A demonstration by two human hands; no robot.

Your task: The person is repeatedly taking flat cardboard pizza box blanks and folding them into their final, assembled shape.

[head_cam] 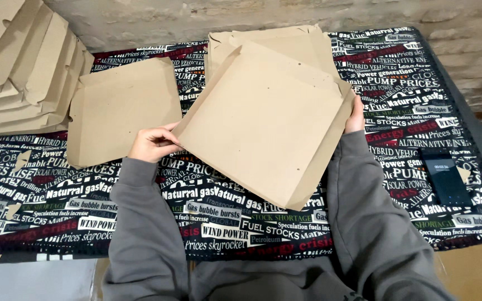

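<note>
Both hands hold one flat box blank tilted above the table's middle. The left hand pinches its left corner, fingers closed on the edge. The right hand grips the right corner, mostly hidden behind the cardboard.

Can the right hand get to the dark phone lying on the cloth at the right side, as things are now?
Probably not at once: the right hand grips the edge of the cardboard sheet. The phone itself lies uncovered on the cloth, beside the right sleeve, so the path looks open.
</note>
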